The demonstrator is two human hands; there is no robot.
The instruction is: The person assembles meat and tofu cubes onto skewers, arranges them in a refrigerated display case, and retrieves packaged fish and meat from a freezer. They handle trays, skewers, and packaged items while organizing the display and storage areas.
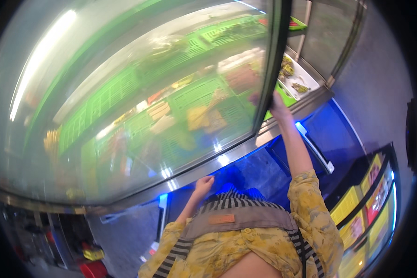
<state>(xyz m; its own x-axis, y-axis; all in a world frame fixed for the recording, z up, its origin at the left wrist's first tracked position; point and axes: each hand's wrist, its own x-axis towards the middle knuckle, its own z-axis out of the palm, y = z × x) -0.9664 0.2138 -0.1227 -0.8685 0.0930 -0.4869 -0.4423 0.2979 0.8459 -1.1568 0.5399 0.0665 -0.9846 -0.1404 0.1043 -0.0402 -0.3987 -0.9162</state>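
My right hand (278, 107) grips the dark edge frame (279, 41) of a sliding glass door on a refrigerated display cabinet, with fingers showing behind the glass. To the right of that frame is an opening. Inside it I see a white tray (309, 81) with small yellow-green food pieces (300, 87) and part of a bright green basket (285, 95). My left hand (204, 184) is curled in front of my apron (243, 217), near the cabinet's metal sill (226, 158). Nothing shows in it. Behind the glass, green baskets (194, 92) hold blurred foods.
Below the sill are dark cabinet doors with pale vertical handles (314, 147). At lower right stands a lit rack (365, 201) with yellow picture panels. A red object (93, 269) lies at lower left. A grey wall (378, 87) rises on the right.
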